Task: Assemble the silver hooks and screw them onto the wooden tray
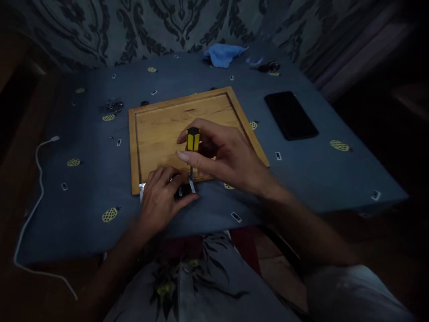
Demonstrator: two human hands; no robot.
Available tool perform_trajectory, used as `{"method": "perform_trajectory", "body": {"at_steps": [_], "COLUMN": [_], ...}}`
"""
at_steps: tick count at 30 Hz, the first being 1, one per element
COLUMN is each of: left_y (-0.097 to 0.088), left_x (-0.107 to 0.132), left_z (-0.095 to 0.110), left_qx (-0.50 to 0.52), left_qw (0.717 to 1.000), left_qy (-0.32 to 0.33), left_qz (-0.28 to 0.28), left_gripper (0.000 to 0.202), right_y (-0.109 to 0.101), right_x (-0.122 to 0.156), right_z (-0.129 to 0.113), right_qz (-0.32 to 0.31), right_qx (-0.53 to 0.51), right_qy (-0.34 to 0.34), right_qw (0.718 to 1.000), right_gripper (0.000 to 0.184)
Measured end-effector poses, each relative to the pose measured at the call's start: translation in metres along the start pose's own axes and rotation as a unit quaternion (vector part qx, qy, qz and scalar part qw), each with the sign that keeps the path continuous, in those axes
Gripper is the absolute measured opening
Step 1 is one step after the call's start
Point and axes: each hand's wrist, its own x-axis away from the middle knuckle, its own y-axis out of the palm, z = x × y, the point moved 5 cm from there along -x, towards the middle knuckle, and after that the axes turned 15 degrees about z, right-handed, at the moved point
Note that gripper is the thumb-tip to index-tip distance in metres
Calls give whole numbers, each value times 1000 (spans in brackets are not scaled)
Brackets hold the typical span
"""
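My right hand (228, 154) is closed around a small screwdriver (193, 141) with a yellow and black handle. The tool stands nearly upright, its shaft pointing down to the near edge of a wooden board (161, 143) with a raised rim. Below the tip, a shiny metal piece (192, 186) juts out at the board's near edge. My left hand (161, 192) lies over that edge, thumb and fingers pressed around the metal piece. Most of the piece is hidden under the fingers; another bright part shows left of the hand. Whether the tip sits in a screw is too dark to tell.
A black phone (291, 115) lies right of the board. Behind it are a blue cloth (224, 55) and a dark object (269, 67). Small metal parts (114, 106) rest left of the board. A white cable (40, 179) hangs over the left table edge.
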Motion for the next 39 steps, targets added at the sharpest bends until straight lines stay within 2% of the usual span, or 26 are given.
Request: {"method": "perform_trajectory", "body": {"at_steps": [3,6,12,16,22,27,32,39], "left_y": [0,1,1,2,2,2,1,1], "left_x": [0,1,1,2,1,1,0,-1], "left_z": [0,-1,-2,-3,-4,-3,-2,-3], "left_qx": [4,-1,4,1,8,3,8,9], "left_qw": [1000,1000,1000,999,999,999,999,999], "left_qy": [-5,-14,-22,-33,-31,-32,-26,-29], "left_qz": [-8,-16,-20,-24,-28,-31,-22,-30], "left_gripper": [44,44,45,43,41,40,41,39], "right_y": [3,6,5,4,2,4,6,2], "right_x": [-8,-11,-8,-5,-2,-1,0,1], "right_z": [-1,4,20,26,22,24,28,21], "right_qz": [-52,-86,-17,2,-46,-30,-16,-52], "right_qx": [-42,-104,-194,-219,-201,-249,-255,-246], "right_qy": [-4,13,31,48,45,61,66,73], "right_qw": [998,991,980,975,977,966,965,965], "right_gripper": [17,23,35,35,31,34,38,34]}}
